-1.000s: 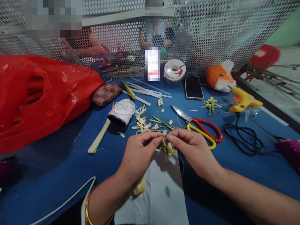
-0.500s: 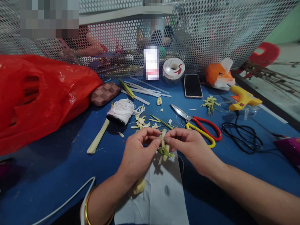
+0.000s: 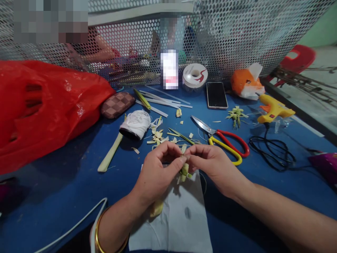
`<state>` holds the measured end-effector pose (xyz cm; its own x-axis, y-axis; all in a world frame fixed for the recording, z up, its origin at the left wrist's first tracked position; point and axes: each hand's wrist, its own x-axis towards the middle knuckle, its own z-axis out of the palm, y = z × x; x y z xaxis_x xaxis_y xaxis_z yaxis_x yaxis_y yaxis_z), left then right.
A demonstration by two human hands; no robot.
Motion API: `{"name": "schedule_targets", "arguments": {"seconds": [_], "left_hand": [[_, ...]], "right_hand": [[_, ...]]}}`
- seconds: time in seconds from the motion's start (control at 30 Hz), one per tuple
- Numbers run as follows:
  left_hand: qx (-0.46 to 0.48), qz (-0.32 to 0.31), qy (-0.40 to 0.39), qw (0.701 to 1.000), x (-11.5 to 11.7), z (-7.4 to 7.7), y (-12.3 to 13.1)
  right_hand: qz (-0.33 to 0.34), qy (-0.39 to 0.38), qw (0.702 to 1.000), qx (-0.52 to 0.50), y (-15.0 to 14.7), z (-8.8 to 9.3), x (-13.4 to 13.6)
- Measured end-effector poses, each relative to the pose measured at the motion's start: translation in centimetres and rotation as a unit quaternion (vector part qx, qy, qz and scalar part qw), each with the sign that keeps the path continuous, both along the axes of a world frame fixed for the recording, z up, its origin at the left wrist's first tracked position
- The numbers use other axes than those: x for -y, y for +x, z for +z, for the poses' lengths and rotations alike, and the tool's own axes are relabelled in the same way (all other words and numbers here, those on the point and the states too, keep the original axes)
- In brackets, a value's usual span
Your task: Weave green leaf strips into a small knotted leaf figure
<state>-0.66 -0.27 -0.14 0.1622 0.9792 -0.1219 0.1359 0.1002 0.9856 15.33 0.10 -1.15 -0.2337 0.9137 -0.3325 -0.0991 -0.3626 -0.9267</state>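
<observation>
So the little green leaf piece [image 3: 185,173] is up in the air between both hands, over the far edge of the white sheet [image 3: 184,221] lying on the blue surface [image 3: 68,182]. Left hand [image 3: 152,172] and right hand [image 3: 214,165] each have thumb and forefinger pinched on its upper end, tips practically touching. I'd call it partway done: it looks like it's got a knotted or folded body, but stray ends poke out and it hasn't been set down or let go of. There's a similar leafy piece [image 3: 237,115] over toward the surface's right edge, which looks further along to me, though that's just a guess. Trimmed scraps [image 3: 158,135] sit beyond the hands, and the scissors [image 3: 212,132] lie open nearby. Hard to see: fingertips cover the spot being worked, so no clue whether there's thread there, and I can't tell how the other fingers sit behind. The surface's near edge is cut off, and the stuff past the mesh [image 3: 126,42] at the far edge is a blur.
</observation>
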Motion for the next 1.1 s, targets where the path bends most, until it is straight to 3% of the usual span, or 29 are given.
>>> {"name": "schedule_targets", "arguments": {"seconds": [0.2, 0.53, 1.1], "left_hand": [[-0.028, 0.03, -0.015, 0.999, -0.22, 0.09, -0.01], [-0.002, 0.045, -0.071, 0.996, -0.18, 0.29, -0.15], [-0.071, 0.054, -0.012, 0.996, -0.1, 0.19, -0.07]], "right_hand": [[0.012, 0.034, 0.999, 0.028, -0.02, -0.01, 0.22], [-0.016, 0.009, 1.0, 0.018, 0.01, 0.49, 0.01], [0.007, 0.112, 0.989, 0.1, -0.08, -0.04, 0.27]]}}
